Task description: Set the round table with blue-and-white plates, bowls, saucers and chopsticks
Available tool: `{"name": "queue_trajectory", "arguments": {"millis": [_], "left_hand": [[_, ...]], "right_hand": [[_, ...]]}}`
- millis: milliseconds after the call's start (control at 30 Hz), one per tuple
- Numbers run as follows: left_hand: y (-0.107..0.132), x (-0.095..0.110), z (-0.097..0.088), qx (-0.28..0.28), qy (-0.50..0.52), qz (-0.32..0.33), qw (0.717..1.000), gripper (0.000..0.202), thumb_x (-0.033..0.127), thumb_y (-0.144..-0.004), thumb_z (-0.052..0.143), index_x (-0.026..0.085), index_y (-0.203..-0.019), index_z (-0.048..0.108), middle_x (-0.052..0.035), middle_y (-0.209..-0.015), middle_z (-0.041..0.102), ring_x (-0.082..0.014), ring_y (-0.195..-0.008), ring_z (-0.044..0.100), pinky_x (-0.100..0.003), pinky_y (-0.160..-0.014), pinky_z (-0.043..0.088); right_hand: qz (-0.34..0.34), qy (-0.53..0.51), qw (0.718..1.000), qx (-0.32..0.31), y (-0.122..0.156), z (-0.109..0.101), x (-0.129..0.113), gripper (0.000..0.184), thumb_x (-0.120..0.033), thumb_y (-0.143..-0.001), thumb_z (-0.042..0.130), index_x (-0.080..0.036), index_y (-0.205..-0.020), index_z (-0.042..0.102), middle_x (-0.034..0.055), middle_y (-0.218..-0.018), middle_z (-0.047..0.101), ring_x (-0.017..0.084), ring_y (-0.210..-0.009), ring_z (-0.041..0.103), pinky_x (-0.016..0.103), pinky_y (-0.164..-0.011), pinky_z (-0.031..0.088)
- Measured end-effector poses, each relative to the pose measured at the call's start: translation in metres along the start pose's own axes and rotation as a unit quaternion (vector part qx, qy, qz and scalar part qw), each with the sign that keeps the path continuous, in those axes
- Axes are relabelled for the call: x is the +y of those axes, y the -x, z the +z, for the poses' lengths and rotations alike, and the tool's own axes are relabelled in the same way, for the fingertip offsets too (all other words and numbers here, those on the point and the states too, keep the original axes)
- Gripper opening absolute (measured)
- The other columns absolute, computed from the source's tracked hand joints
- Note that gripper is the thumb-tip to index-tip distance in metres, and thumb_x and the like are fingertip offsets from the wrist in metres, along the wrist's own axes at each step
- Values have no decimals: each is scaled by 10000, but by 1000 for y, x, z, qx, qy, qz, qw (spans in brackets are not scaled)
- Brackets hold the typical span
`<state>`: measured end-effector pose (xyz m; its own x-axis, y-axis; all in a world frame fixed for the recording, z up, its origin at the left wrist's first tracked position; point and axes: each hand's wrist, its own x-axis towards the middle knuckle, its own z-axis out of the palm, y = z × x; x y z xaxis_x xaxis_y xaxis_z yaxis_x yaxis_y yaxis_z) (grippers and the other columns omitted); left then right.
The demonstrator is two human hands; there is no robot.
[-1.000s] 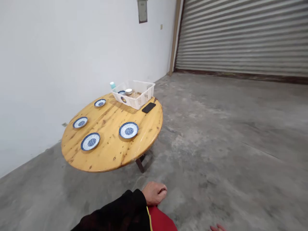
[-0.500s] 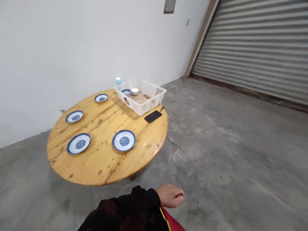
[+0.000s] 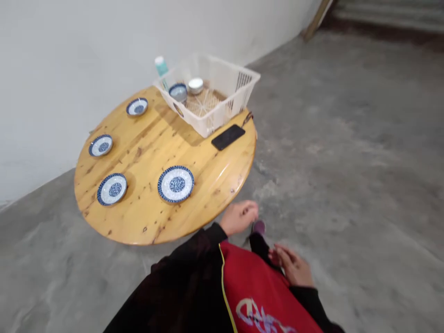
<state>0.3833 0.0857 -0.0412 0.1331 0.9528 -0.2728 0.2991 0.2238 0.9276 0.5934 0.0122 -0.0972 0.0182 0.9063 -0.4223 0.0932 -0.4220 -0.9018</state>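
Observation:
My left hand (image 3: pixel 239 216) hangs just off the near right edge of the round wooden table (image 3: pixel 145 226). Its fingers are curled in and nothing shows in them. Lower right, in front of the red apron (image 3: pixel 256 277), is my right hand (image 3: pixel 294 266), slightly blurred, its fingers loosely bent and apart, holding nothing visible. Closest to my left hand on the table are a blue-and-white plate (image 3: pixel 176 184) and a black phone (image 3: pixel 228 137). Three more blue-and-white dishes, a near one (image 3: pixel 112 189), a middle one (image 3: pixel 101 145) and a far one (image 3: pixel 137 107), lie along the left side.
A white plastic basket (image 3: pixel 208 125) stands at the table's far right, holding blue-rimmed bowls (image 3: pixel 178 92) and a small white dish (image 3: pixel 195 85). Behind it is a light-blue bottle (image 3: pixel 161 66) with a white cap. A wall runs behind; grey concrete floor (image 3: pixel 340 175) stretches right.
The view has tilted down and come closer to the table. My right hand has come into view at lower right. My left hand appears higher in the picture, nearer the table edge.

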Motion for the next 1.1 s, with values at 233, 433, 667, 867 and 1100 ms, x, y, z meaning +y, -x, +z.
{"name": "queue_trajectory", "arguments": {"millis": [233,433,667,867,1100], "left_hand": [[-96,90,-7,109,241,20,964,297,354,-983,546,140,-1184,587,-65,-1001,707,-93,-756,648,-237,-740,510],[-155,134,12,162,234,23,958,316,350,-968,573,135,-1199,583,-102,-1076,698,-134,-864,656,-298,-837,520],[-204,155,24,219,223,39,949,345,396,-964,607,154,-1210,593,-99,-1124,668,-157,-980,643,-338,-946,501],[-220,160,11,227,209,47,950,296,303,-950,593,162,-1210,601,-98,-1151,671,-161,-1003,642,-350,-952,519],[-221,161,-14,204,223,59,951,294,338,-977,549,173,-1215,600,-106,-1161,686,-180,-1026,665,-335,-907,549]], "right_hand": [[106,-35,994,-2,-107,-29,-40,667,-689,-469,860,-164,-844,693,72,-684,737,195,-578,696,306,-549,587],[-40,-21,996,-79,-180,-66,-122,494,-616,-789,755,-165,-990,745,76,-826,777,182,-698,735,314,-696,619],[-132,-57,968,-205,-225,-64,-212,302,-457,-912,710,-185,-1029,768,74,-888,786,187,-737,743,324,-713,622],[-152,-100,941,-286,-238,-36,-248,286,-413,-939,681,-187,-1098,752,57,-888,771,185,-743,727,335,-716,597],[-160,-112,941,-275,-240,-7,-263,257,-409,-922,692,-185,-1036,747,43,-780,740,196,-700,708,345,-683,583]]}}
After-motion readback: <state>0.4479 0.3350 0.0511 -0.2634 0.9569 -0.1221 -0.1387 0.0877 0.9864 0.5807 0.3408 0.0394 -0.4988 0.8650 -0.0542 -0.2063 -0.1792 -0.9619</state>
